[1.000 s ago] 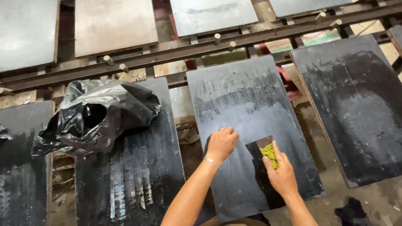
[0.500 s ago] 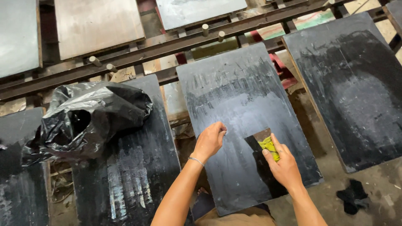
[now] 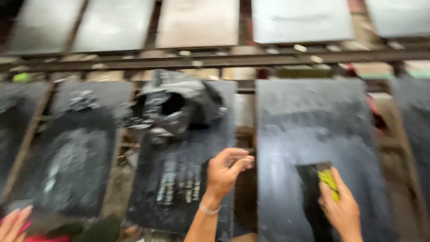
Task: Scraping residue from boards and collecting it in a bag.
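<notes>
Nearest the camera, the right hand point(image 3: 342, 208) is clenched around a yellow-green sponge point(image 3: 328, 183), pressing it flat onto the dark slab point(image 3: 313, 134) close to that slab's near edge, right of its middle; a darker, wet-looking streak point(image 3: 307, 197) runs beside the sponge. The sponge looks soft, light and squashy, so a full-palm hold from above, as here, probably suits it best. The slab looks stiff, heavy and likely slick where wet (its edges seem the only place to take hold). The wrist is bent down, forearm coming up from the bottom edge of the view.

The left hand point(image 3: 226, 172) hovers at the gap between this slab and the neighbouring dark slab point(image 3: 179, 179), fingers curled with thumb and forefinger drawn together; the blur keeps me from telling whether it pinches anything. A thin bracelet point(image 3: 209, 209) circles the wrist.

Farther off, a crumpled black plastic bag point(image 3: 177, 107) sits toward the far end of the neighbouring slab. Beyond it runs a metal rail point(image 3: 215, 60), then a row of pale slabs point(image 3: 199, 22)
</notes>
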